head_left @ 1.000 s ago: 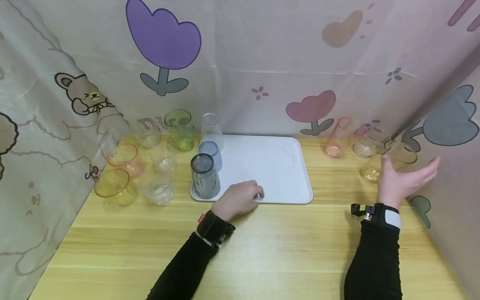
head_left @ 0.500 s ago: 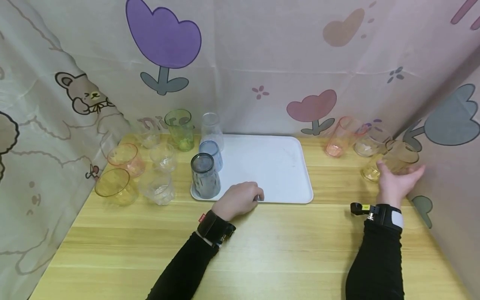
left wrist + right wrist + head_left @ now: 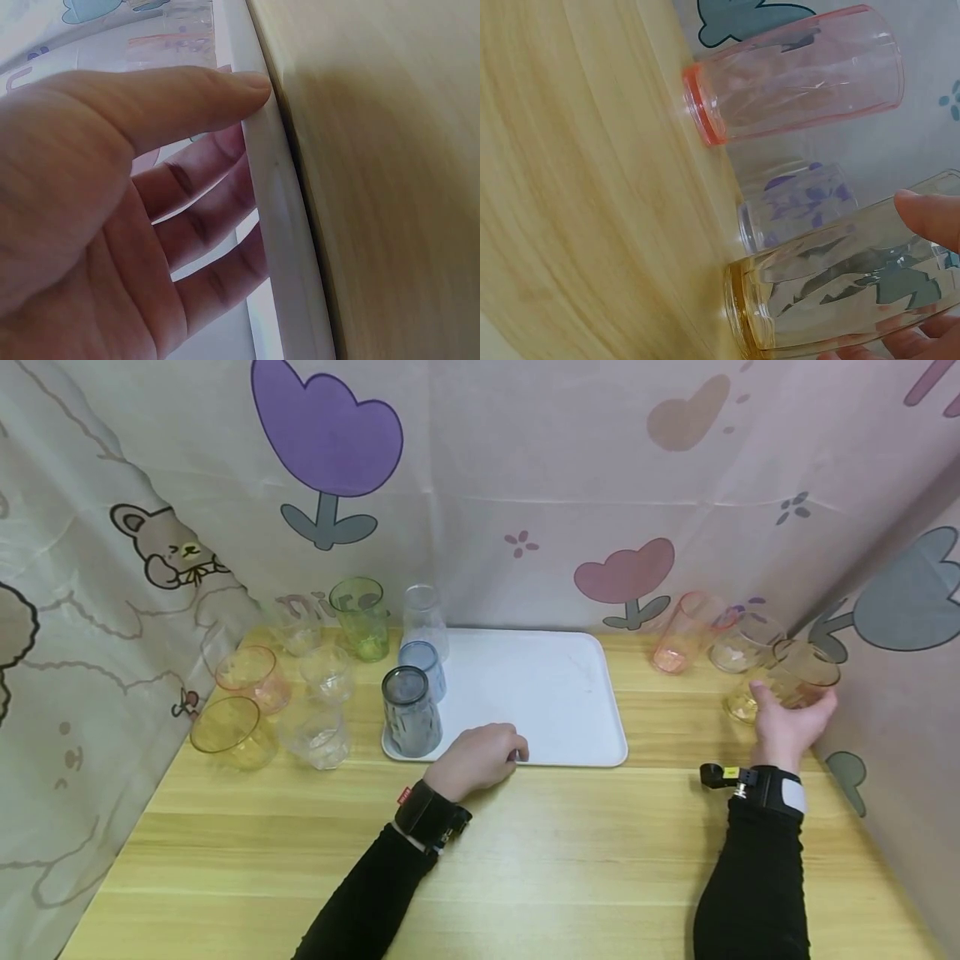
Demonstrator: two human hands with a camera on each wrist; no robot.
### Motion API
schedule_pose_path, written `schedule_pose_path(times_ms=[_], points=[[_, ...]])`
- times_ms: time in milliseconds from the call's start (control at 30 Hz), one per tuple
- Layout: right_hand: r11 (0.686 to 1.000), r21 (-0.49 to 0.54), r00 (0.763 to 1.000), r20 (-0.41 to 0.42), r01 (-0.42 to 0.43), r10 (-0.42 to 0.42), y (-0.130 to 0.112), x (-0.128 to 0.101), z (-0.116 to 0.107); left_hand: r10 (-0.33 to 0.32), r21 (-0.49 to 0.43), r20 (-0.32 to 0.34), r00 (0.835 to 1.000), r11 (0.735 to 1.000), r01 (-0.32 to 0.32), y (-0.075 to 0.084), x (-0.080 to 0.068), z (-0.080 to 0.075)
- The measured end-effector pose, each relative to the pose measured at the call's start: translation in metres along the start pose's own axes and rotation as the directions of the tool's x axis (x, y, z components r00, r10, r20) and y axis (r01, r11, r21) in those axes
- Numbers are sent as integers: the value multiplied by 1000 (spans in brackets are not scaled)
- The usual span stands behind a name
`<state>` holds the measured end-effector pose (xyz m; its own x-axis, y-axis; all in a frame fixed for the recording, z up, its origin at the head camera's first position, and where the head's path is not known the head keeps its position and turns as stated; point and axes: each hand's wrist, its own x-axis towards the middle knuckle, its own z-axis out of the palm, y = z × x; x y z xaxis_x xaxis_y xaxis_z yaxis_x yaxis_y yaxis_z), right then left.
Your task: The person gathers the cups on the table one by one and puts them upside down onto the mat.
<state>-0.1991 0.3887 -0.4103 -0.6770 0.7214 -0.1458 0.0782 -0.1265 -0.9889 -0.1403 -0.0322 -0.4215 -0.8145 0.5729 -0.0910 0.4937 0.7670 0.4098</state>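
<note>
A white tray lies mid-table, and my left hand grips its front rim. In the left wrist view the thumb rests on that rim while the other fingers bend over its inner side. Toward the right end of the table, my right hand holds a tall yellow-tinted glass, thumb on one side and fingers on the other. The glass stands upright, its base on the table. An upside-down grey glass and an upside-down blue glass occupy the tray's left end.
Beside the yellow glass stand a pink glass and a short clear glass. On the left are a green glass, a yellow tumbler, a pink tumbler and several clear ones. Patterned cloth borders the table.
My right hand's fingers, spread wide beside the yellow glass a second ago, have closed in around it. The left hand stays at the tray's rim.
</note>
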Motion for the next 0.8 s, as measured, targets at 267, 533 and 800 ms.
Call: schedule_pose_path(times_ms=[267, 533, 800], points=[[1000, 2, 999, -14, 28, -28, 3, -1, 2, 5, 3, 2, 1000, 1000, -5, -1, -1, 0], [999, 48, 1000, -26, 12, -11, -3, -10, 8, 7, -16, 1, 1000, 1000, -7, -1, -1, 0], [986, 163, 999, -39, 35, -29, -14, -23, 17, 17, -12, -10, 1000, 1000, -17, 0, -1, -1]])
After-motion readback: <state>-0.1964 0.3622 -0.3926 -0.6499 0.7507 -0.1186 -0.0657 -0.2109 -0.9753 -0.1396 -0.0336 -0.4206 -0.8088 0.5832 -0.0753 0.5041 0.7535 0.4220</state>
